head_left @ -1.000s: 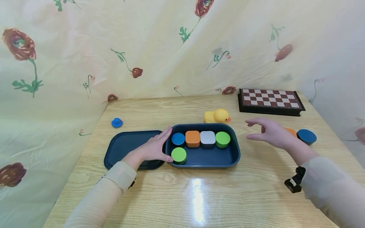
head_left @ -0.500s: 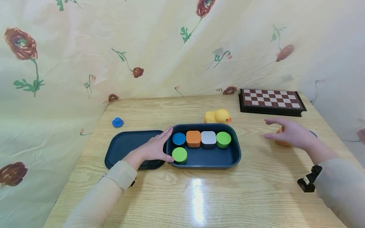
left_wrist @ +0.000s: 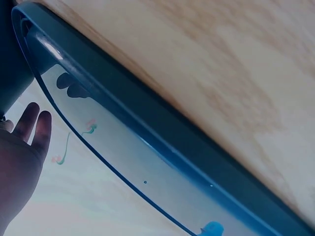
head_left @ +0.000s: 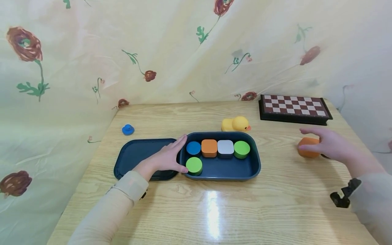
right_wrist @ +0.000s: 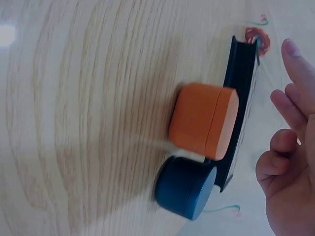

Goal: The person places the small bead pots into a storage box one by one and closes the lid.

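My left hand (head_left: 166, 158) rests at the left end of a dark blue box (head_left: 228, 173), fingers spread along its rim and thumb near a round green-lidded container (head_left: 194, 165). Behind that one, a row holds a blue (head_left: 193, 148), an orange (head_left: 209, 147), a white-lidded (head_left: 225, 147) and another green container (head_left: 242, 149). My right hand (head_left: 332, 144) hovers with parted fingers by a square orange container (head_left: 306, 153) on the table. The right wrist view shows a round blue container (right_wrist: 184, 189) beside the orange one; in the head view the hand mostly hides it.
A dark lid (head_left: 137, 154) lies left of the box, partly under my left arm. Behind stand a yellow rubber duck (head_left: 234, 124), a small blue duck (head_left: 127, 129) and a folded chessboard (head_left: 295, 110). A flowered cloth (head_left: 171, 51) hangs at the table's back edge.
My right hand has moved right, away from the box, to the orange container, and now largely covers the blue one. The left hand stays at the box's end.
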`<state>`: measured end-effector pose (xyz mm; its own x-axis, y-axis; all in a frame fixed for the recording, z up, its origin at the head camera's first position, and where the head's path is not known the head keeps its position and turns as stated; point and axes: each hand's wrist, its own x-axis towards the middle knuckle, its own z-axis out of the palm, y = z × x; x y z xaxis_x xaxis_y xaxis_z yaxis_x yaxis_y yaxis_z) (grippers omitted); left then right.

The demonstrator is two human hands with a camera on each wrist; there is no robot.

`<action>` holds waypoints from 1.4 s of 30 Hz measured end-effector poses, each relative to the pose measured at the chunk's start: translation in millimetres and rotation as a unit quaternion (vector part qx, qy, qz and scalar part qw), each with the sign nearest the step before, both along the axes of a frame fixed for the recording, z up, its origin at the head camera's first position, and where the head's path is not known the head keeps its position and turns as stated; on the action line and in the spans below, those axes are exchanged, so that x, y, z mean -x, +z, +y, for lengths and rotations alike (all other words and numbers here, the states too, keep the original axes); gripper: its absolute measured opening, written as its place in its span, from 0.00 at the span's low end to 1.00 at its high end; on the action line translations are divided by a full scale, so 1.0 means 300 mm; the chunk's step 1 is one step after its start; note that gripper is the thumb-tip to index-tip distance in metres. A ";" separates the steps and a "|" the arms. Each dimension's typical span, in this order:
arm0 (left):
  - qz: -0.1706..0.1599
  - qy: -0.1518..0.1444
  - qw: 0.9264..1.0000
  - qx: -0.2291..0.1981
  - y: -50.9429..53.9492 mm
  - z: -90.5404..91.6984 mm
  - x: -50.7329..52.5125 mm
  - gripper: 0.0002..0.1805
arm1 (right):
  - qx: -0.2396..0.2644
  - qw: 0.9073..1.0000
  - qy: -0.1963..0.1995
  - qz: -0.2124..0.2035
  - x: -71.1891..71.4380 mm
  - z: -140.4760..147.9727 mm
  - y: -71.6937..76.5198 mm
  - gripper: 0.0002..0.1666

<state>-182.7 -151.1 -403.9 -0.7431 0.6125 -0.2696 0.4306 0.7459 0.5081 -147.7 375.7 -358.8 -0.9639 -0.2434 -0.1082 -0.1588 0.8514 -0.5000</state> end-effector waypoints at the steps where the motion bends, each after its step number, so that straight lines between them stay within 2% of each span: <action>1: -0.001 0.001 1.000 0.001 0.001 0.001 -0.001 0.65 | -0.002 1.000 -0.001 -0.004 -0.001 0.008 -0.003 0.44; 8: -0.005 0.003 1.000 0.008 0.001 0.003 -0.004 0.65 | -0.047 0.998 -0.015 -0.033 -0.001 0.065 -0.030 0.49; 14: -0.003 0.006 1.000 0.008 0.005 0.004 -0.003 0.65 | -0.077 0.996 -0.015 -0.035 -0.004 0.096 -0.052 0.48; 21: -0.011 0.002 1.000 0.001 0.006 0.003 -0.005 0.65 | -0.078 0.996 -0.009 -0.050 -0.006 0.109 -0.069 0.51; 28: -0.004 0.003 1.000 0.000 0.002 0.000 -0.003 0.65 | -0.087 0.995 -0.002 -0.053 -0.003 0.111 -0.076 0.52; 37: -0.007 0.005 1.000 0.003 0.005 0.000 -0.006 0.65 | -0.099 0.995 -0.005 -0.033 -0.001 0.093 -0.083 0.49; 42: -0.007 0.005 1.000 -0.001 0.004 0.001 -0.002 0.65 | -0.084 0.996 -0.009 -0.009 0.006 0.053 -0.075 0.48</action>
